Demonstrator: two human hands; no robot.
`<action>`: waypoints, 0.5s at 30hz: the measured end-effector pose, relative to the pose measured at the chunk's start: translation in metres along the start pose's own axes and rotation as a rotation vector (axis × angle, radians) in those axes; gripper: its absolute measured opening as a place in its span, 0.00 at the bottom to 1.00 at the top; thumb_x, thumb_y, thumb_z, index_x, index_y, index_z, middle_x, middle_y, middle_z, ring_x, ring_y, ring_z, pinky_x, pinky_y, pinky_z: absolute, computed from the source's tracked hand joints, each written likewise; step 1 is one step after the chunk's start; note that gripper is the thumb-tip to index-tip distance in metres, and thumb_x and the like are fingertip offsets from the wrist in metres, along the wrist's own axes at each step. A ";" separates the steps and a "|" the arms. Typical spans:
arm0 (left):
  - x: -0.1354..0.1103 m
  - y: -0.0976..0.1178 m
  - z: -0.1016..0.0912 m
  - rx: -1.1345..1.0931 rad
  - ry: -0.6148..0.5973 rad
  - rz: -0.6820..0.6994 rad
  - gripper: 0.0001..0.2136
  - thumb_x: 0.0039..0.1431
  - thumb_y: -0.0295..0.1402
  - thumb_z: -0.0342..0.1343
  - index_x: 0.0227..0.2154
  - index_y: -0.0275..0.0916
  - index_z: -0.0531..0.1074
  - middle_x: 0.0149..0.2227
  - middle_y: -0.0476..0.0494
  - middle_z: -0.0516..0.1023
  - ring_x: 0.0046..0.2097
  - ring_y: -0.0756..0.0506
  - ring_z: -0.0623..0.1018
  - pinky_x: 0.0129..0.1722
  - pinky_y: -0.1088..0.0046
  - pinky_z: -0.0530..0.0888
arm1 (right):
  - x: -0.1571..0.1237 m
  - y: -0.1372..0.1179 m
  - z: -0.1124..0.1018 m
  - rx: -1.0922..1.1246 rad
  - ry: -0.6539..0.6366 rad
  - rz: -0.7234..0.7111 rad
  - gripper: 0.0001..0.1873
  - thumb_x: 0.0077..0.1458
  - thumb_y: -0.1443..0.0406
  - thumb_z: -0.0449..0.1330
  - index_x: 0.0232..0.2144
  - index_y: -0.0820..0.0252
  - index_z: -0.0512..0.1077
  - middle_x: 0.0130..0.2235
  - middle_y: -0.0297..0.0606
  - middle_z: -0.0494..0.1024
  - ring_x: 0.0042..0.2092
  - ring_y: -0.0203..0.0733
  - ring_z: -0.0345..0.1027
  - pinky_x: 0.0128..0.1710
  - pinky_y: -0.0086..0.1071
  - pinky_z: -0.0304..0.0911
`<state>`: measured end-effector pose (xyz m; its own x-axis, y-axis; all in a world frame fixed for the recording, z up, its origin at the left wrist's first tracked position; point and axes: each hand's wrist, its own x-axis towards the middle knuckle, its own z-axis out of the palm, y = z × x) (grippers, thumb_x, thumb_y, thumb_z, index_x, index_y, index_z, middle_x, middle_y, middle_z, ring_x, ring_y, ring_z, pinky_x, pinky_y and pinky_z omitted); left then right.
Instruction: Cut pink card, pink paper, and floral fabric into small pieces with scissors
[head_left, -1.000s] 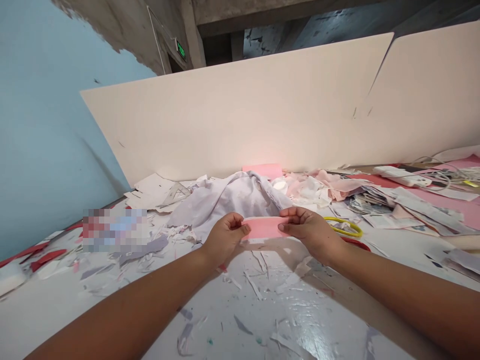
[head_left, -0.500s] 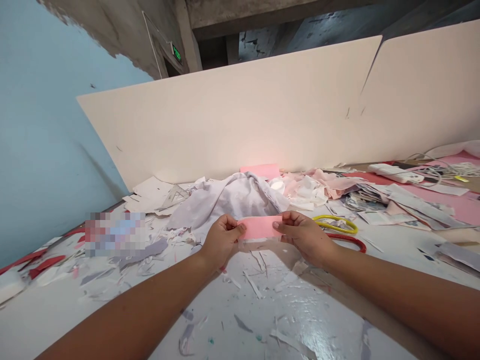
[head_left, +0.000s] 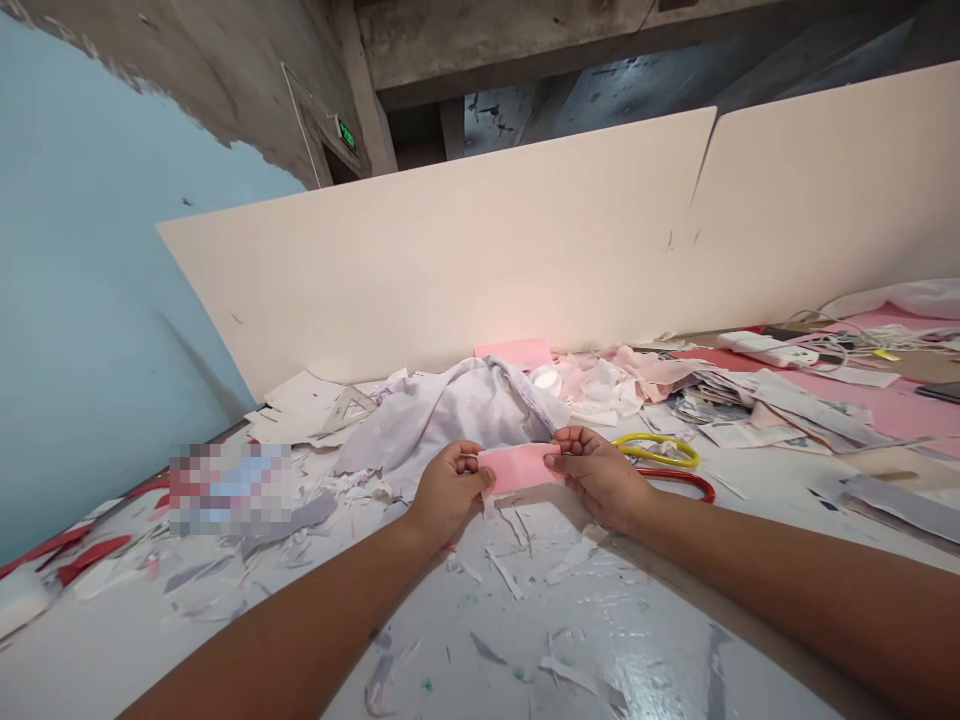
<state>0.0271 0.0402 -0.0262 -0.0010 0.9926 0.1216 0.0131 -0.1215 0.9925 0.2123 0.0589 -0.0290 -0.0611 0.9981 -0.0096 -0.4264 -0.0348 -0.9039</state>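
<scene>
Between my two hands a small pink rectangular piece, of cloth or paper, is stretched out flat above the table. My left hand pinches its left end between thumb and fingers. At the opposite end my right hand pinches it the same way. Just behind it lies a crumpled pale lilac cloth. Beside my right hand are the yellow handle and red handle of what look like scissors; the blades are hidden.
Scraps litter the white table. A white panel stands along the back. To the right are stacked fabric strips and a white power strip with cables. Red scraps lie far left, near a blue wall.
My view has shifted slightly up and to the right. Both hands still hold the pink piece, which now tilts a little, its right end higher.
</scene>
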 end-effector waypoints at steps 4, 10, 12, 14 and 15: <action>-0.001 0.003 0.001 0.007 0.013 -0.030 0.16 0.38 0.36 0.60 0.32 0.36 0.66 0.23 0.52 0.66 0.22 0.54 0.67 0.20 0.79 0.66 | -0.001 0.000 0.000 0.019 0.000 -0.012 0.22 0.28 0.75 0.65 0.28 0.57 0.63 0.24 0.25 0.68 0.26 0.28 0.64 0.25 0.23 0.60; -0.003 0.005 0.002 0.050 0.040 -0.012 0.12 0.40 0.35 0.59 0.28 0.36 0.66 0.21 0.53 0.66 0.21 0.55 0.66 0.20 0.79 0.66 | -0.005 -0.001 0.003 0.014 0.000 -0.038 0.23 0.27 0.75 0.65 0.28 0.57 0.62 0.25 0.24 0.69 0.26 0.27 0.64 0.27 0.22 0.61; -0.004 0.006 0.002 0.065 0.046 -0.011 0.11 0.40 0.34 0.59 0.27 0.35 0.65 0.20 0.53 0.66 0.20 0.55 0.65 0.19 0.79 0.66 | -0.006 -0.002 0.004 0.007 0.001 -0.041 0.23 0.27 0.75 0.66 0.28 0.57 0.62 0.25 0.24 0.69 0.26 0.27 0.64 0.27 0.21 0.61; -0.005 0.007 0.002 0.061 0.047 -0.013 0.10 0.40 0.33 0.58 0.26 0.35 0.65 0.20 0.53 0.65 0.20 0.55 0.65 0.19 0.79 0.66 | -0.006 -0.002 0.004 0.001 -0.001 -0.036 0.23 0.27 0.75 0.66 0.29 0.57 0.62 0.24 0.24 0.69 0.25 0.26 0.64 0.27 0.21 0.61; -0.006 0.007 0.002 0.054 0.045 -0.016 0.10 0.40 0.33 0.58 0.25 0.36 0.65 0.20 0.53 0.64 0.20 0.55 0.65 0.18 0.78 0.66 | -0.006 -0.003 0.004 -0.003 -0.003 -0.027 0.24 0.27 0.75 0.66 0.29 0.57 0.62 0.24 0.24 0.69 0.25 0.26 0.64 0.26 0.21 0.61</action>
<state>0.0293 0.0339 -0.0198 -0.0462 0.9932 0.1073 0.0665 -0.1041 0.9923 0.2104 0.0531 -0.0250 -0.0524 0.9985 0.0167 -0.4248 -0.0072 -0.9053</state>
